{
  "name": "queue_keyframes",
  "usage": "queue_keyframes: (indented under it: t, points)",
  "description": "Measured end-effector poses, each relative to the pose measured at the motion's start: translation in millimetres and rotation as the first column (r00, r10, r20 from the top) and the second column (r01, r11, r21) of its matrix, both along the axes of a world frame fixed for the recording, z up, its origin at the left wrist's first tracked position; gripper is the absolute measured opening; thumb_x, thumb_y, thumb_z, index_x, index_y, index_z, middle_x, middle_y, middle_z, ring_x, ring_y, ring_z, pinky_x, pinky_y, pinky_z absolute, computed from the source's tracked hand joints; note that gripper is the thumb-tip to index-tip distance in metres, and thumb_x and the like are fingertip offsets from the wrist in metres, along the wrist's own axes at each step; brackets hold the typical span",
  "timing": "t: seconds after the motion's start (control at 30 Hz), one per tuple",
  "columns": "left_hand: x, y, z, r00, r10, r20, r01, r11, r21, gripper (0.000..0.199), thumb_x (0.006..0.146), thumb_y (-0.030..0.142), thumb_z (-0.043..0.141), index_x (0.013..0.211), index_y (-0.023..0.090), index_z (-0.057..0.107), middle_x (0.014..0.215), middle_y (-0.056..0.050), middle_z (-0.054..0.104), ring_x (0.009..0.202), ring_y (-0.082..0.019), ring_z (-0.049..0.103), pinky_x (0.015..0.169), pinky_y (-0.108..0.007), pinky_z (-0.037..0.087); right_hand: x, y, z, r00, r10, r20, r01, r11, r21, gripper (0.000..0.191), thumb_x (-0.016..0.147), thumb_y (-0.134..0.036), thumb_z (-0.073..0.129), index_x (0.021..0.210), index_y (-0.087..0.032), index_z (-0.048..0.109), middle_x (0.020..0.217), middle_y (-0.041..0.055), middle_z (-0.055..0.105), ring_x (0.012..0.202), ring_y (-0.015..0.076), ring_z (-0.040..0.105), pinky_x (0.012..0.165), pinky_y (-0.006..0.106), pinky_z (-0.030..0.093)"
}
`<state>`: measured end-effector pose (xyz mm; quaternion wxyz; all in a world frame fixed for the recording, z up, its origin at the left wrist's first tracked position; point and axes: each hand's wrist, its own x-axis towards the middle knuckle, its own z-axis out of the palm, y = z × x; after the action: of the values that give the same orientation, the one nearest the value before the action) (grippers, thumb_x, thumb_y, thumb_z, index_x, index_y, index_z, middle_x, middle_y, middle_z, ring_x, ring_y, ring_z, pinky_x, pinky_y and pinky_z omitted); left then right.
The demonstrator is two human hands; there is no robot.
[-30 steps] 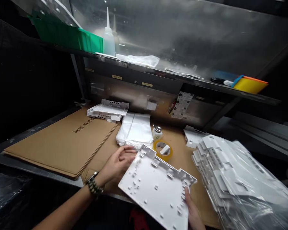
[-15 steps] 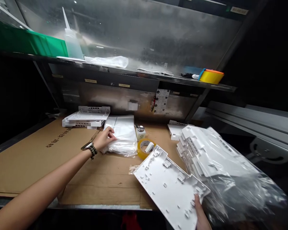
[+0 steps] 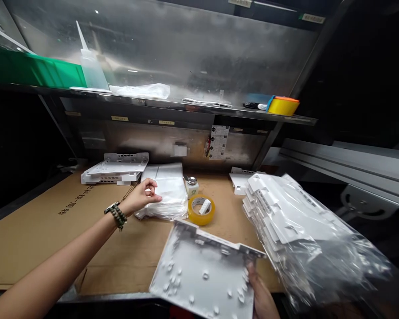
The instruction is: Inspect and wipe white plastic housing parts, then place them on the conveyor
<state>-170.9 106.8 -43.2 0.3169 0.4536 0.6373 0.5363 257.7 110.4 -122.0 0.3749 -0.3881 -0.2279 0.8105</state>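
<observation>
My left hand (image 3: 142,197), with a dark beaded bracelet at the wrist, hovers at the left edge of a stack of clear plastic bags (image 3: 169,188). Its fingers are half curled, with a gap between thumb and forefinger and nothing visible in them. In my right hand (image 3: 261,292) is a white plastic housing (image 3: 202,270), gripped by its right edge and tilted over the front of the bench. The panel's inner face, with small posts and clips, faces me; motion blurs it a little. Beyond it lies a roll of yellow tape (image 3: 201,217) with a small white piece inside.
A bagged pile of white housings (image 3: 279,208) fills the right side. More white housings (image 3: 116,166) lie at the back left. A small pump bottle (image 3: 191,186) stands behind the tape. Above runs a metal shelf (image 3: 213,108) with a squeeze bottle (image 3: 93,71) and green bin (image 3: 53,71).
My right hand has brought the white housing left and turned it flatter toward me. My left hand has shifted slightly left, its thumb and forefinger further apart. The view has moved a little.
</observation>
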Motion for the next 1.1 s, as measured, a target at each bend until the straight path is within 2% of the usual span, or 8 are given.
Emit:
queue_keyframes:
  t: [0.1, 0.2, 0.37, 0.63, 0.83, 0.93, 1.03, 1.1]
  points:
    - [30.3, -2.1, 8.5, 0.996, -0.090, 0.007, 0.090, 0.996, 0.013, 0.059, 0.060, 0.029, 0.096, 0.097, 0.024, 0.050, 0.079, 0.010, 0.048, 0.072, -0.016, 0.071, 0.071, -0.030, 0.056, -40.8, 3.3, 20.8, 0.988, 0.151, -0.028, -0.146, 0.979, 0.145, 0.055, 0.077, -0.056, 0.084, 0.116, -0.019, 0.075, 0.106, 0.0135, 0.080, 0.108, 0.0329, 0.075, 0.097, 0.049, 0.056]
    - [52.4, -1.5, 5.3, 0.987, -0.162, -0.013, 0.162, 0.987, 0.020, 0.060, 0.060, 0.031, 0.096, 0.097, 0.024, 0.049, 0.079, 0.011, 0.045, 0.067, -0.015, 0.070, 0.067, -0.030, 0.055, -96.2, 15.7, 39.9, 0.919, 0.375, -0.123, -0.330, 0.901, 0.282, 0.056, 0.080, -0.058, 0.080, 0.120, -0.020, 0.074, 0.110, 0.0122, 0.079, 0.110, 0.0315, 0.073, 0.095, 0.046, 0.057]
    - [50.0, 3.7, -19.2, 0.968, -0.237, -0.079, 0.244, 0.967, 0.080, 0.036, 0.080, 0.034, 0.082, 0.100, 0.020, 0.055, 0.083, 0.005, 0.054, 0.066, -0.012, 0.058, 0.061, -0.028, 0.052, -165.2, 44.1, 42.2, 0.873, 0.457, -0.171, -0.410, 0.877, 0.250, 0.056, 0.072, -0.059, 0.086, 0.104, -0.014, 0.077, 0.093, 0.0107, 0.080, 0.100, 0.0312, 0.075, 0.089, 0.043, 0.058]
    - [12.1, 3.8, -43.4, 0.941, -0.183, -0.285, 0.230, 0.962, 0.144, 0.027, 0.091, 0.042, 0.072, 0.089, 0.015, 0.066, 0.120, -0.010, 0.066, 0.103, -0.023, 0.065, 0.091, -0.045, 0.057, -160.1, 53.4, 21.8, 0.893, 0.429, -0.139, -0.403, 0.897, 0.179, 0.058, 0.070, -0.058, 0.087, 0.105, -0.014, 0.075, 0.094, 0.0095, 0.081, 0.101, 0.0315, 0.076, 0.091, 0.043, 0.059]
    - [9.4, 3.5, -35.1, 0.874, -0.006, -0.486, 0.098, 0.982, 0.163, 0.027, 0.096, 0.038, 0.065, 0.117, 0.020, 0.067, 0.133, -0.010, 0.063, 0.118, -0.028, 0.060, 0.105, -0.054, 0.048, -154.2, 49.2, 27.6, 0.888, 0.441, -0.128, -0.424, 0.894, 0.142, 0.068, 0.071, -0.061, 0.084, 0.115, -0.011, 0.072, 0.105, 0.0144, 0.080, 0.110, 0.0345, 0.074, 0.094, 0.048, 0.059]
    - [13.1, 3.5, -20.9, 0.851, 0.111, -0.513, 0.011, 0.974, 0.228, 0.034, 0.098, 0.030, 0.059, 0.130, 0.019, 0.059, 0.139, -0.012, 0.056, 0.123, -0.030, 0.057, 0.102, -0.054, 0.048, -140.7, 41.3, 35.4, 0.931, 0.348, -0.105, -0.335, 0.934, 0.126, 0.070, 0.075, -0.062, 0.080, 0.122, -0.010, 0.070, 0.114, 0.0161, 0.079, 0.117, 0.0345, 0.072, 0.096, 0.048, 0.059]
    - [20.4, 2.8, -5.2, 0.836, 0.080, -0.543, 0.054, 0.973, 0.226, 0.035, 0.092, 0.019, 0.058, 0.127, 0.021, 0.061, 0.144, -0.012, 0.055, 0.111, -0.026, 0.062, 0.089, -0.042, 0.054, -113.9, 25.4, 32.1, 0.999, 0.003, -0.033, 0.003, 0.987, 0.163, 0.073, 0.082, -0.069, 0.070, 0.132, -0.017, 0.066, 0.126, 0.0135, 0.075, 0.123, 0.0323, 0.069, 0.098, 0.047, 0.059]
    - [26.3, 4.2, 2.9, 0.825, 0.002, -0.565, 0.133, 0.971, 0.198, 0.050, 0.082, 0.009, 0.058, 0.129, 0.025, 0.064, 0.149, -0.009, 0.054, 0.101, -0.023, 0.066, 0.074, -0.033, 0.054, -92.7, 12.3, 22.2, 0.971, -0.234, 0.048, 0.209, 0.930, 0.302, 0.075, 0.083, -0.073, 0.065, 0.137, -0.022, 0.063, 0.129, 0.0113, 0.074, 0.126, 0.0323, 0.067, 0.101, 0.046, 0.058]
